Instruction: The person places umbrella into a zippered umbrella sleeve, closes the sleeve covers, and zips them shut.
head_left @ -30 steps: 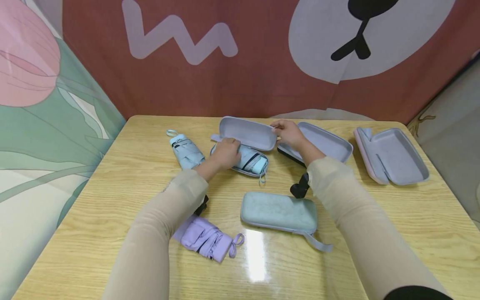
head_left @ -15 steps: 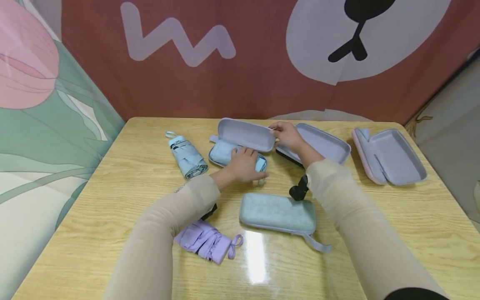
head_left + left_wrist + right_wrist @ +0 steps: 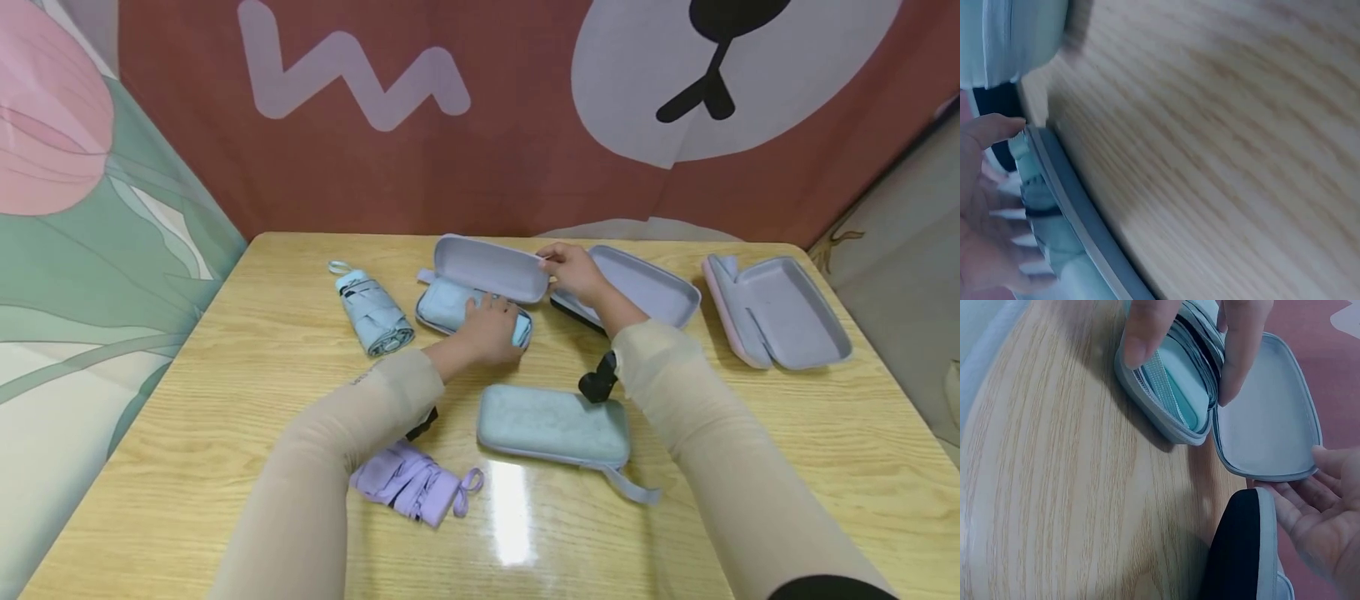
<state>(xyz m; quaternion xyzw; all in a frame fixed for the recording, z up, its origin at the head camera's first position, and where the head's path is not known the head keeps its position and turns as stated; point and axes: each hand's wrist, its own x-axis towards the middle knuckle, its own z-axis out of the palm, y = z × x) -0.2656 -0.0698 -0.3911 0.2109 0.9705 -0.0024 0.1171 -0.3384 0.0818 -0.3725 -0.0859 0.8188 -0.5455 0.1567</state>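
Near the back of the table lies a hard zip case (image 3: pixel 430 324), its lid (image 3: pixel 487 271) raised behind it. A folded light-blue umbrella (image 3: pixel 450 304) sits inside. Spread across the umbrella, my left hand (image 3: pixel 489 333) presses down with its fingers apart; in the left wrist view its thumb reaches the case rim (image 3: pixel 1079 215). My right hand (image 3: pixel 576 271) pinches the lid's right edge between thumb and fingers. In the right wrist view, the umbrella's wrist strap (image 3: pixel 1163 384) lies within the case end, between the left hand's thumb and finger.
A second light-blue umbrella (image 3: pixel 375 315) lies left, a purple one (image 3: pixel 408 483) in front. A closed green case (image 3: pixel 553 423) with a strap sits centre front. Two opened cases stand to the right, one black-based (image 3: pixel 645 283), one pink (image 3: pixel 798 312).
My left hand has moved right along the umbrella to the case's near right end. The strap that hung over the case's edge is now inside. My right hand stays on the lid.
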